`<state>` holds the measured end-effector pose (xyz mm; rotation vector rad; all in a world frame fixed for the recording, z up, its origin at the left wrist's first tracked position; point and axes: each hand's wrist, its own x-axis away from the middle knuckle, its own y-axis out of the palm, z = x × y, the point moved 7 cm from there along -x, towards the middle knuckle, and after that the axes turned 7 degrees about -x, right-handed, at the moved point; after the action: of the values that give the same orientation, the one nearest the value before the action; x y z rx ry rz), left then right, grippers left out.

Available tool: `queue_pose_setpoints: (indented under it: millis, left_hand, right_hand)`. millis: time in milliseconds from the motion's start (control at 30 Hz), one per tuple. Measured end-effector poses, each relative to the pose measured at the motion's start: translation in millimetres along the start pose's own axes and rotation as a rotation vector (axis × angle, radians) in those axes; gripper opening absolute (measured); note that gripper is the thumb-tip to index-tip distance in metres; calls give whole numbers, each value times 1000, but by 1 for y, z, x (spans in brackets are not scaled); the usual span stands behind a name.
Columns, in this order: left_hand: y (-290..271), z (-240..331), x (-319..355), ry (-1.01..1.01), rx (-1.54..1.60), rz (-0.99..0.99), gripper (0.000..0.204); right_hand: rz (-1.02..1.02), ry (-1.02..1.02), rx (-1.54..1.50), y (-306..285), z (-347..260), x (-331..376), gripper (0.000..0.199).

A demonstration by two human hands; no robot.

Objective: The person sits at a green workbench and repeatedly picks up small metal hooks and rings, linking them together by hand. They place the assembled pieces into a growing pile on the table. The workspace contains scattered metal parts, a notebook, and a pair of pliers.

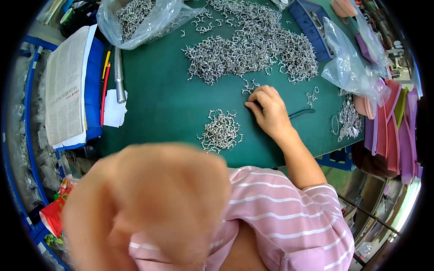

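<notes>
On our side of the small metal pile [220, 132], the left hand [174, 194] is too blurred for us to make out its fingers or any held thing. It hides part of the striped shirt [289, 205] and the near edge of the tabletop [158, 90]. To the pile's right, the right hand [270, 110] hides its palm, and we cannot tell whether its curled fingers hold a piece. Beyond the pile, the view's upper edge cuts off the large metal heap [253, 45] and, to the left, the clear bag [129, 43]; we find their pieces too small and tangled to separate. Left of the pile, the newspaper [68, 86] has print too fine to read.
</notes>
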<state>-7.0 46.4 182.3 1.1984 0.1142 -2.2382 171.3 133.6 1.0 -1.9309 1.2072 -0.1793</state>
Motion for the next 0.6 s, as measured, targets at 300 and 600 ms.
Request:
queue_pose_setpoints:
  millis: [300,600]
  left_hand:
    - [7,3,9,45,34,175,22]
    - [9,-12,9,13,50,195,25]
  right_hand:
    - [158,373,233,-79,72,21,8]
    - [130,97,58,-18,21,-10,13]
